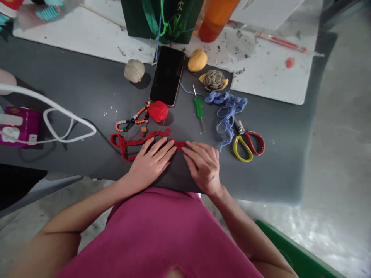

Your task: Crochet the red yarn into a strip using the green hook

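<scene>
A red crocheted strip lies along the near part of the dark grey table. My left hand rests flat on it, fingers stretched out toward its right end. My right hand lies beside it, fingers spread, with fingertips touching the strip's right end. Neither hand grips anything. A red yarn ball sits just behind the strip, joined to it by thread.
Behind the hands lie a bead string, a black phone, a green-handled crochet hook, blue crochet work and yellow-red scissors. Beige and yellow yarn balls, a green bag and an orange bottle stand farther back. A white cable loops at left.
</scene>
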### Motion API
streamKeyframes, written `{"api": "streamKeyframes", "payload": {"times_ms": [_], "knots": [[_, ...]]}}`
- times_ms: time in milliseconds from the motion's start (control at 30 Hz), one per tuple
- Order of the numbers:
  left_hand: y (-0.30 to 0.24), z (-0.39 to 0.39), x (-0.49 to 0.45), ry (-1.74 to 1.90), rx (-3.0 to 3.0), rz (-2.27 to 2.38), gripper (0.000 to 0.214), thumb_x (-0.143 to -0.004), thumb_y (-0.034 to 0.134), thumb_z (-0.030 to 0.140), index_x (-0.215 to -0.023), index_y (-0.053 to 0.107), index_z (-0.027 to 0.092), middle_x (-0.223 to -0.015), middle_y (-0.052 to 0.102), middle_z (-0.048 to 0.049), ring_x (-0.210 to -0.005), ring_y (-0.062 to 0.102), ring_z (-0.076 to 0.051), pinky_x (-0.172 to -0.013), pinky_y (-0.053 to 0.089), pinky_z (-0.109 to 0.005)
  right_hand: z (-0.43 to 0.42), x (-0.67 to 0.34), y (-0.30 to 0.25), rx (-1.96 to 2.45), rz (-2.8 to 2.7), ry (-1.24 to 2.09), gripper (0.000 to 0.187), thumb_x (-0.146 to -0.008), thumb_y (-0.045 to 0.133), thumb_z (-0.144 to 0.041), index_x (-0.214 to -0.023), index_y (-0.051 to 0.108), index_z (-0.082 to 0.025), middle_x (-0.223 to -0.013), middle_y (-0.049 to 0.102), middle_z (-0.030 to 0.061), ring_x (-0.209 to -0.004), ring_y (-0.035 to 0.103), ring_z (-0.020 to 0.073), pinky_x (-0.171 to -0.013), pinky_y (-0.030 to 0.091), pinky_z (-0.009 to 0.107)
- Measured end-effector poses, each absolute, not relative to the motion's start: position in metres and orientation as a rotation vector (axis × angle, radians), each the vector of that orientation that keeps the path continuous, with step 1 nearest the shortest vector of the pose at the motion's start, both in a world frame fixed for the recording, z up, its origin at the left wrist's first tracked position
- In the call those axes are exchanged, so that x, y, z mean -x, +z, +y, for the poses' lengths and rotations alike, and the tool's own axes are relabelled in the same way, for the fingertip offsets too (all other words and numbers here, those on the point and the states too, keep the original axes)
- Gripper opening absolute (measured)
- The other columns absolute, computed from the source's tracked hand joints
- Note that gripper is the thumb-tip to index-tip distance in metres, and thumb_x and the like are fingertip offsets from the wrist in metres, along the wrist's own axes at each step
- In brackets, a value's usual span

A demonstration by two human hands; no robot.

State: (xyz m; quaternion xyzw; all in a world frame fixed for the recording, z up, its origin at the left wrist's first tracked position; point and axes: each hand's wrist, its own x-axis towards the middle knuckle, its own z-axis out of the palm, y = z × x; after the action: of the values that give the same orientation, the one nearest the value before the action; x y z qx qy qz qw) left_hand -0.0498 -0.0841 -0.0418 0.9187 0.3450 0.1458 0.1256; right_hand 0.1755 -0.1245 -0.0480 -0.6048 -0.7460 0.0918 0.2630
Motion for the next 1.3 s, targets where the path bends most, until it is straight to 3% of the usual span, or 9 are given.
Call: {"api": "streamKeyframes", "payload": {"times_ms": [267,400,533,633,733,900,1067,1167,1300], "knots": [[-0.041,-0.088,0.043,0.368,-2.692,1.096,0.049,-0.107,0.055,0.025,-0.156,0.058,0.018,-0.156,0.066,-0.0101,-0.148,0.059,-0.033,-0.126,0.042,-0.055,-0.106,-0.164,-0.048,1.731,-1.891,0.150,0.020,-0.104,0.063,-0.031,-0.114,0.080,-0.026,-0.102,0.081,0.0083,-0.091,0.070,0.0249,-0.088,0.051,0.042],[-0.043,-0.090,0.044,0.362,-2.615,1.097,0.053,-0.107,0.055,0.026,-0.160,0.054,0.021,-0.159,0.063,-0.0115,-0.154,0.053,-0.034,-0.127,0.040,-0.058,-0.115,-0.165,-0.047,1.646,-2.017,0.209,0.028,-0.106,0.058,-0.024,-0.125,0.078,-0.029,-0.125,0.084,0.0075,-0.118,0.074,0.0264,-0.102,0.047,0.044],[-0.044,-0.091,0.043,0.401,-2.650,1.108,0.050,-0.108,0.051,0.025,-0.157,0.056,0.017,-0.156,0.065,-0.0131,-0.150,0.056,-0.034,-0.126,0.040,-0.056,-0.123,-0.169,-0.048,1.619,-2.210,0.276,0.044,-0.107,0.054,-0.022,-0.150,0.063,-0.028,-0.149,0.074,0.0095,-0.146,0.063,0.0305,-0.118,0.040,0.052],[-0.044,-0.090,0.044,0.464,-2.668,1.103,0.046,-0.108,0.053,0.026,-0.153,0.061,0.016,-0.154,0.067,-0.0138,-0.147,0.059,-0.033,-0.124,0.041,-0.055,-0.122,-0.176,-0.047,1.608,-2.200,0.325,0.044,-0.106,0.054,-0.020,-0.148,0.065,-0.028,-0.150,0.073,0.0092,-0.147,0.063,0.0303,-0.122,0.039,0.055],[-0.041,-0.090,0.049,0.621,-2.638,1.137,0.041,-0.106,0.057,0.025,-0.145,0.067,0.018,-0.151,0.070,-0.0133,-0.140,0.064,-0.030,-0.120,0.045,-0.051,-0.121,-0.183,-0.044,1.601,-2.042,0.303,0.039,-0.106,0.053,-0.018,-0.140,0.070,-0.025,-0.144,0.077,0.0108,-0.137,0.071,0.0286,-0.114,0.049,0.050],[-0.035,-0.093,0.053,0.809,-2.607,1.201,0.034,-0.104,0.058,0.019,-0.135,0.073,0.023,-0.127,0.083,-0.0064,-0.119,0.074,-0.023,-0.114,0.049,-0.045,-0.126,-0.177,-0.040,1.643,-1.959,0.233,0.040,-0.104,0.056,-0.018,-0.139,0.071,-0.028,-0.140,0.079,0.0095,-0.132,0.073,0.0299,-0.109,0.051,0.049],[-0.043,-0.096,0.040,0.504,-2.689,1.207,0.050,-0.111,0.046,0.029,-0.157,0.054,0.011,-0.157,0.064,-0.0175,-0.145,0.062,-0.028,-0.124,0.039,-0.049,-0.126,-0.161,-0.042,1.633,-2.182,0.259,0.044,-0.107,0.054,-0.025,-0.151,0.062,-0.024,-0.152,0.071,0.0111,-0.146,0.062,0.0325,-0.118,0.041,0.053],[-0.048,-0.096,0.036,0.422,-2.711,1.187,0.056,-0.112,0.044,0.036,-0.159,0.049,0.005,-0.160,0.059,-0.0224,-0.150,0.057,-0.032,-0.129,0.031,-0.054,-0.128,-0.157,-0.042,1.661,-2.229,0.197,0.049,-0.107,0.055,-0.024,-0.155,0.057,-0.023,-0.153,0.070,0.0113,-0.144,0.062,0.0335,-0.121,0.037,0.055],[-0.043,-0.094,0.041,0.518,-2.696,1.135,0.050,-0.111,0.047,0.034,-0.154,0.056,0.009,-0.154,0.066,-0.0195,-0.144,0.062,-0.030,-0.130,0.027,-0.054,-0.133,-0.161,-0.041,1.653,-2.220,0.154,0.048,-0.104,0.059,-0.022,-0.153,0.058,-0.023,-0.149,0.073,0.0109,-0.138,0.065,0.0327,-0.120,0.038,0.054]]}}
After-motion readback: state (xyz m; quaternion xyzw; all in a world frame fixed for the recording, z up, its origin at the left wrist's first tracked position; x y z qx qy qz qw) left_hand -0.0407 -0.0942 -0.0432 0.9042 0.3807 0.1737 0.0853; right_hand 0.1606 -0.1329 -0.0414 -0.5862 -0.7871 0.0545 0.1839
